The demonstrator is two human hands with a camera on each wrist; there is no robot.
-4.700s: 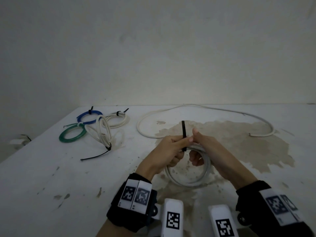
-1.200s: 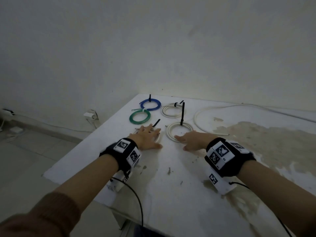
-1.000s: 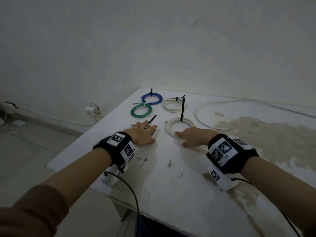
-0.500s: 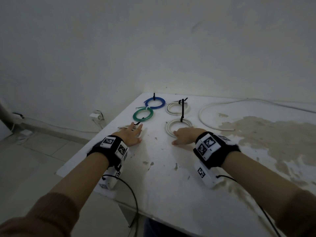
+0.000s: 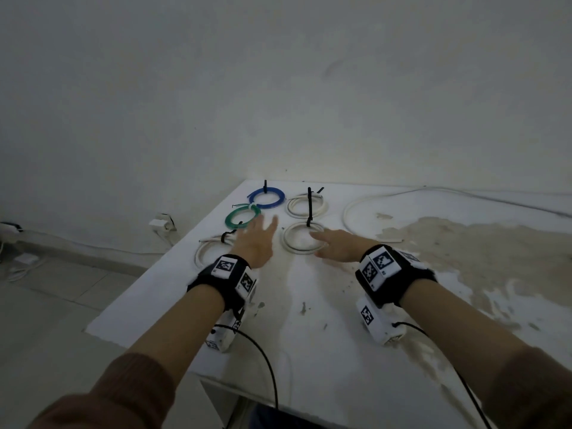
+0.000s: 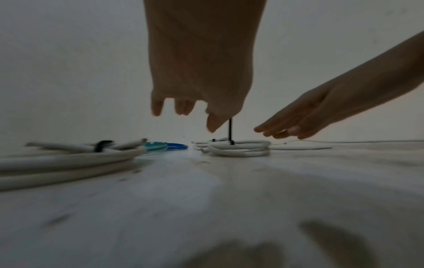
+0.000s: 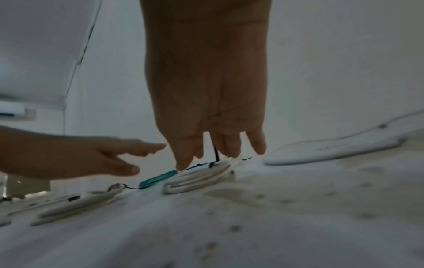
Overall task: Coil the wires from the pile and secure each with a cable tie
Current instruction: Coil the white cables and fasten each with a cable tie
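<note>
- Head view: the left hand (image 5: 255, 243) hides part of the white coiled wire with a black tie (image 5: 213, 249); its fingers are straight and slightly spread, holding nothing.
- The right hand (image 5: 335, 247), fingers extended together, hovers over the near white wire coil (image 5: 297, 243), whose black cable tie (image 5: 309, 205) stands upright.
- The scuffed, stained white table (image 5: 309, 335) sits against a plain wall (image 5: 278, 88).

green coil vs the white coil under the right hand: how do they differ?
The green coil is thin wire, the white coil thicker cable in stacked turns. Green's tie looks pale, white's is black with an upright tail. The right hand hovers over white; green lies uncovered. Both lie flat on the table, tied.
</note>
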